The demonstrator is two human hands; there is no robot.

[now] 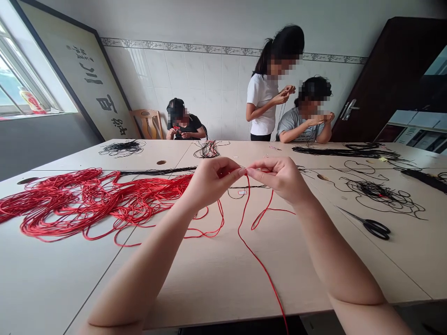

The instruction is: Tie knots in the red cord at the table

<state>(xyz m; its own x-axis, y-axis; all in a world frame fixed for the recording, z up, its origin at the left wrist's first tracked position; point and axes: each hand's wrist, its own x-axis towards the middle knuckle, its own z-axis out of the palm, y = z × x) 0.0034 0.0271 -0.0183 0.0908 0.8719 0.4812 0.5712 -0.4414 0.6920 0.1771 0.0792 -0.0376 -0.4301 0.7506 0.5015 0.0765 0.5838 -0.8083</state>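
Observation:
My left hand point(211, 182) and my right hand point(279, 179) are raised above the table, their fingertips nearly meeting. Each pinches a thin red cord point(248, 218), which hangs in loops down to the tabletop and runs past the table's near edge. To the left of my hands lies a large loose heap of red cord point(87, 204), with strands trailing under my left forearm. Black-handled scissors point(373, 228) lie on the table to the right of my right forearm.
Tangled black cords point(375, 191) lie across the far and right parts of the pale table point(223, 284). Beyond it, a seated person point(183, 123), a standing person point(268, 88) and another seated person point(307, 116) handle cords. A dark door stands at right.

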